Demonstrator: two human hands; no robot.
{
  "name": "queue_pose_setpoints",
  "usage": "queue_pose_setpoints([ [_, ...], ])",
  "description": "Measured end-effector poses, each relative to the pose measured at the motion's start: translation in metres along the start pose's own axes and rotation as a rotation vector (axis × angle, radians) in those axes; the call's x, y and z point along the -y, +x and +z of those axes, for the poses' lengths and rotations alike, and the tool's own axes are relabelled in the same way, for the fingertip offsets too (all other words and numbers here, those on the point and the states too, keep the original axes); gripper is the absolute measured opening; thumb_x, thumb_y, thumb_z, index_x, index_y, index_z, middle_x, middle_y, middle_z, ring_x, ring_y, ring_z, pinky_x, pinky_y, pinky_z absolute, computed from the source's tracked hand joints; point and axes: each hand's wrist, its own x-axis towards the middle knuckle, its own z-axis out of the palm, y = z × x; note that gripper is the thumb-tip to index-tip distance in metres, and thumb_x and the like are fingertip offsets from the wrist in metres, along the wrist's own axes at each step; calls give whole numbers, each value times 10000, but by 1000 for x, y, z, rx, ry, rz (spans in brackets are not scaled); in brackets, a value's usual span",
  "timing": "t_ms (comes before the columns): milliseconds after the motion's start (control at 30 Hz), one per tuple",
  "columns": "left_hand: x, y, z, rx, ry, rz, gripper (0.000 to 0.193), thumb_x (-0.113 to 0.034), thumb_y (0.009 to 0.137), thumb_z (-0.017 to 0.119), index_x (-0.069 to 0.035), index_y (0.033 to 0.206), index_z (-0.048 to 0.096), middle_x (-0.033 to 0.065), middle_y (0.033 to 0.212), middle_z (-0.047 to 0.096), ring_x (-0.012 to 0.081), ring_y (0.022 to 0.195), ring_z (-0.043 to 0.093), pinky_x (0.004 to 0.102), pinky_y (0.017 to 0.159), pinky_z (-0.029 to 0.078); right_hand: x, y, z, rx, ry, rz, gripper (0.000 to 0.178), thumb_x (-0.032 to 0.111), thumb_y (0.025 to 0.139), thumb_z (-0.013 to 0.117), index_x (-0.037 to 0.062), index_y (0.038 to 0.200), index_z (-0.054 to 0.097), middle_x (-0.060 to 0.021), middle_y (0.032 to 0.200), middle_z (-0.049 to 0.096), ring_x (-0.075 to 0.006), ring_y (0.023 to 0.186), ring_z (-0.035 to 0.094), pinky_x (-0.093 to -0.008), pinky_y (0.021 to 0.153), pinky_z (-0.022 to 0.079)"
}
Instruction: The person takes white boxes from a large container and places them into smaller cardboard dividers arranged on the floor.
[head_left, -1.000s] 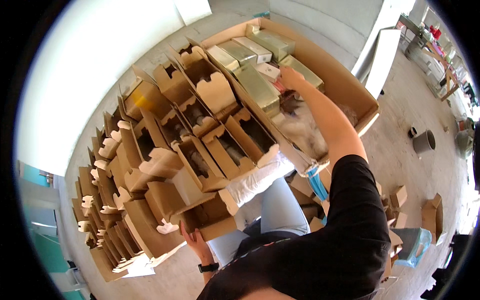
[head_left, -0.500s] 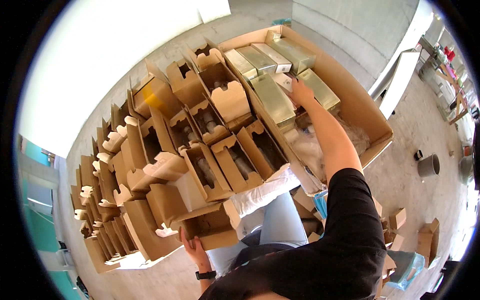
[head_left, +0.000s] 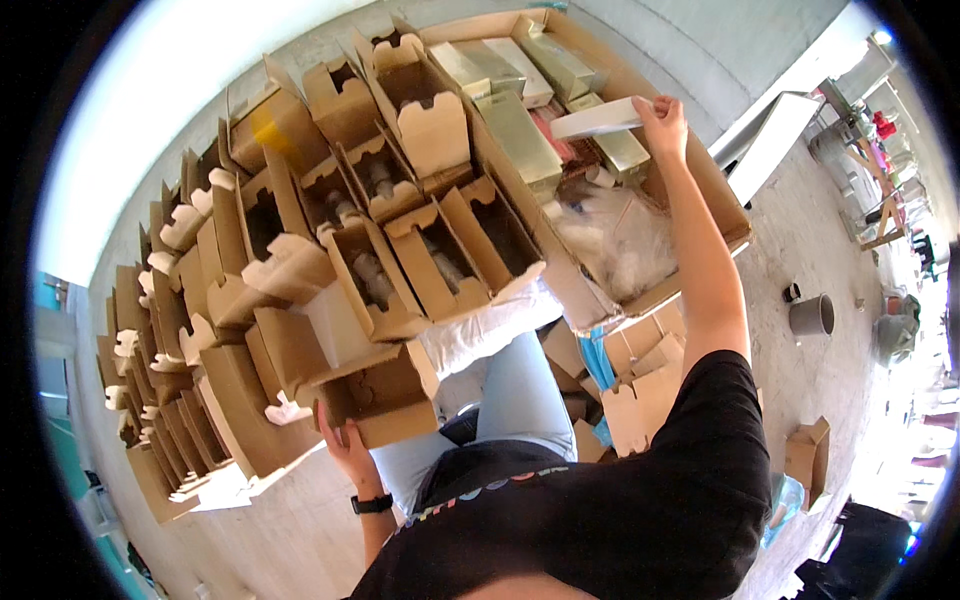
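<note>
An open brown cardboard box [head_left: 385, 425] stands at the near edge, over my lap. My left hand [head_left: 348, 452] grips its near left corner; some fingers are hidden behind its wall. Over a large carton [head_left: 738, 222], my right hand [head_left: 664, 125] pinches one end of a slim white box [head_left: 598, 120] and holds it tilted above the contents. Beneath it lie a gold-green box [head_left: 520, 140], another gold-green box [head_left: 618, 152] and something reddish, partly covered. Crumpled clear plastic [head_left: 618, 240] fills the carton's near end.
Rows of open brown boxes [head_left: 370, 270], several with clear objects inside, spread across the left. Flattened cardboard [head_left: 640, 400] lies below the carton. On the floor at right are a grey bucket [head_left: 812, 315] and an open carton [head_left: 806, 462].
My right hand has lifted the slim white box out from among the gold-green boxes and moved right with it. My left hand still holds the cardboard box. The whole view has shifted.
</note>
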Motion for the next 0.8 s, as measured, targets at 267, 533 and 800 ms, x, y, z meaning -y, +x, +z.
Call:
queue_pose_setpoints([
  [267, 10, 0, 2, 8, -103, -50, 561, 35, 883, 494, -51, 1427, 385, 123, 1472, 387, 248, 1282, 438, 361, 1068, 348, 46, -12, -31, 49, -30, -288, 663, 476, 747, 740, -2, 1165, 551, -193, 1073, 659, -337, 1006, 635, -405, 880, 500],
  [533, 6, 1, 2, 1, -41, 15, 551, 18, 891, 504, -50, 1425, 386, 122, 1473, 386, 246, 1301, 421, 362, 1080, 335, 53, -21, -9, 392, -402, -152, 886, 766, 743, 543, 30, 1233, 586, -254, 1230, 581, -351, 1171, 555, -433, 983, 441],
  [800, 16, 0, 3, 7, -124, -4, 546, 27, 889, 502, -46, 1419, 393, 128, 1467, 390, 248, 1307, 415, 367, 1088, 327, -50, -22, 51, 562, -488, -38, 751, 640, 881, 452, -78, 926, 670, -275, 836, 663, -407, 763, 653, -444, 747, 496],
])
